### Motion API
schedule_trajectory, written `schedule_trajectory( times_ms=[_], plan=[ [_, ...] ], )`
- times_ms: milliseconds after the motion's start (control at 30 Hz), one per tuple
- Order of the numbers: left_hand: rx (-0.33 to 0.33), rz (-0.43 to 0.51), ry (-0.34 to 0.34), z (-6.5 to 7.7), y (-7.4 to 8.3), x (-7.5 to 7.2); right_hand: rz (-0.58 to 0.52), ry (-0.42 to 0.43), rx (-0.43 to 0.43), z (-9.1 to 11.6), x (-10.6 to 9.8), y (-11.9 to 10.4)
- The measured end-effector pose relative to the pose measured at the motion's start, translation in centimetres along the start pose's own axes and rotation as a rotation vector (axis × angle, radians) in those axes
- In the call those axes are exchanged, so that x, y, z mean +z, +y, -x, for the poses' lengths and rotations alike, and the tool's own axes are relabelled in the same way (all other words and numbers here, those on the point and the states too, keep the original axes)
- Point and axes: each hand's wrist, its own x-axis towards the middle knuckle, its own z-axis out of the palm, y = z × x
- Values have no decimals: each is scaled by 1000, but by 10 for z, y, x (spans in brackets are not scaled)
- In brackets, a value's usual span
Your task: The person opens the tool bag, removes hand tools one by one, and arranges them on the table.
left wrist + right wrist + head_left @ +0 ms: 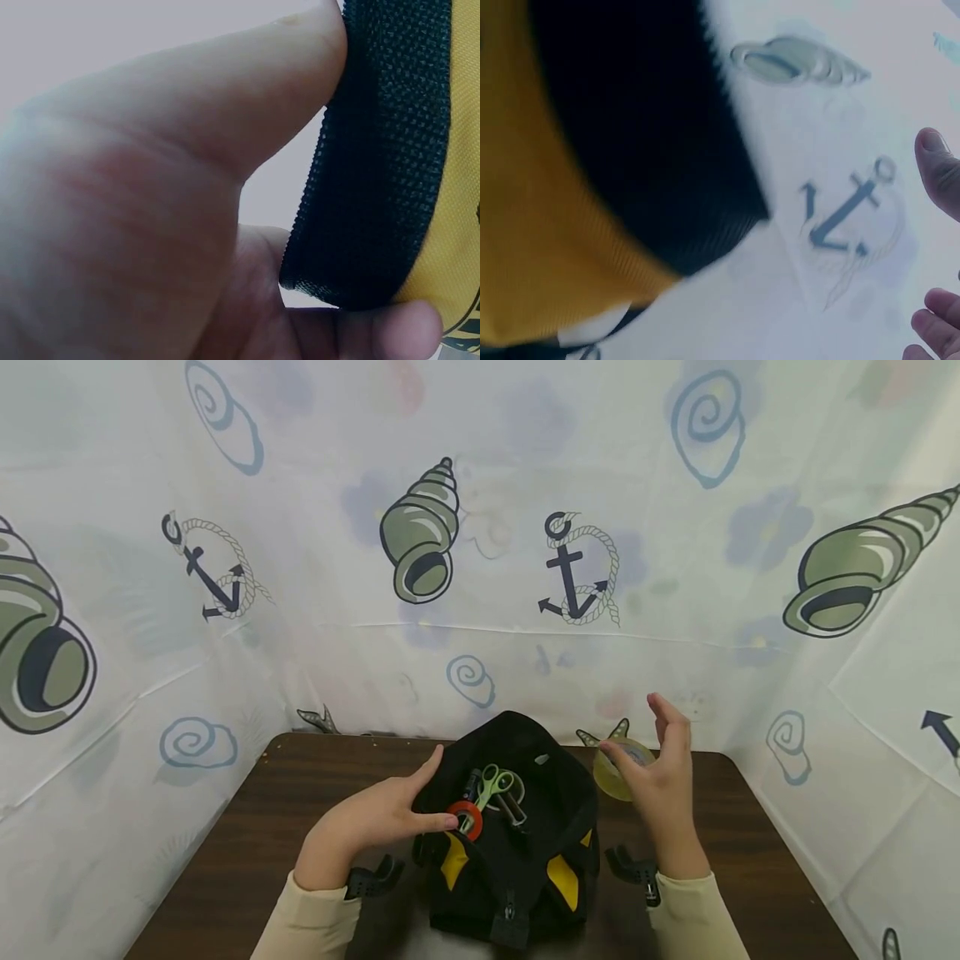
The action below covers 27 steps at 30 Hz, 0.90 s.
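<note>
A black and yellow bag (517,893) stands on the table with its top gaping. Inside it lie green-handled scissors (491,783), a roll of red tape (468,818) and a dark cylinder (471,785). My left hand (375,822) rests against the bag's left rim, thumb and fingers spread; the left wrist view shows the dark edge (375,150) of the bag against them. To the right of the bag, my right hand (663,785) is raised with fingers apart, holding nothing. Partly behind that hand is a roll of clear yellowish tape (611,777).
The brown wooden table (750,877) reaches back to a white cloth (510,668) printed with shells and anchors, which also hangs at both sides. Dark straps (637,868) sit at the wrists.
</note>
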Motion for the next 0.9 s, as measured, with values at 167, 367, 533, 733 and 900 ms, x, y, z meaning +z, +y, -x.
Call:
schedule_trajectory(
  times_ms=[167,367,533,733,900],
  plan=[
    [-1,-1,0,0,-1,0,-18,-10,-76,2,4,-19],
    [7,3,-4,-2,-3,0,-75,-72,-146,5,7,-45],
    [16,-4,-1,-3,-3,-1,-80,-298,-159,4,15,-69],
    [9,-12,1,-3,-2,-2,-28,-619,-154,-2,37,-83],
    [13,-13,-1,-3,-3,-1,-4,-800,-114,-16,54,-87]
  ],
)
